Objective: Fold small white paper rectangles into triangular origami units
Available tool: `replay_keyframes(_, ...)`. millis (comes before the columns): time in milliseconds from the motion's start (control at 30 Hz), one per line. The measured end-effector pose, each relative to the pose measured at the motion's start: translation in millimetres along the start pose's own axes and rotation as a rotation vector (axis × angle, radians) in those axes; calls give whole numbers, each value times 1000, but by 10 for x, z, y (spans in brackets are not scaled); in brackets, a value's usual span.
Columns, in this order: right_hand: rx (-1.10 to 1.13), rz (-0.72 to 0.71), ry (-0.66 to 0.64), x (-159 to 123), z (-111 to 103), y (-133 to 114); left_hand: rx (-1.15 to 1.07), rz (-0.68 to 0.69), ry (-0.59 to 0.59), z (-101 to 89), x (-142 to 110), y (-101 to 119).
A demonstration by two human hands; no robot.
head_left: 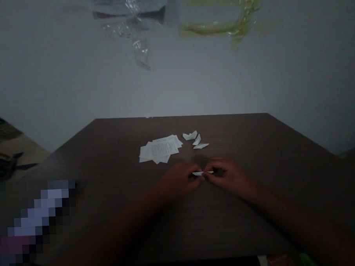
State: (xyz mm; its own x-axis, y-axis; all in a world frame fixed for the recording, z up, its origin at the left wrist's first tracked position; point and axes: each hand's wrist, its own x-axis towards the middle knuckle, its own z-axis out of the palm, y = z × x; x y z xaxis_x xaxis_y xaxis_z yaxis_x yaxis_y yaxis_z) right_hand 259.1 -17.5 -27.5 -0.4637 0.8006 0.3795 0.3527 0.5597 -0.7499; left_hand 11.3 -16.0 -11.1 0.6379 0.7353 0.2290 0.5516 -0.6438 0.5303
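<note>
My left hand (181, 179) and my right hand (226, 174) meet over the middle of a dark wooden table (109, 183). Both pinch a small folded white paper piece (202, 173) between their fingertips, low on the tabletop. Beyond the hands lies a loose stack of printed paper slips (160, 148). To its right rest three small folded paper pieces (196, 140).
A pale wall rises behind the table, with clear plastic bags (137, 17) and a yellowish bag (228, 17) hanging high on it. A blurred-out object (31, 225) covers the table's near left corner. Dark clutter (4, 156) lies on the floor at the far left.
</note>
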Motion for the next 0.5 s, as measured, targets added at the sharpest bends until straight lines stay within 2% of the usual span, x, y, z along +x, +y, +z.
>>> replay_keyframes(133,-66,-65,-38,12,-55,-20,-4,58,10,-70,26,-18)
replay_keyframes(300,-159,-67,39,13,-157,-66,-35,45,27,-214,37,11)
replay_keyframes(500,-174,-281,-32,35,-221,-57,-130,42,33,-259,19,54)
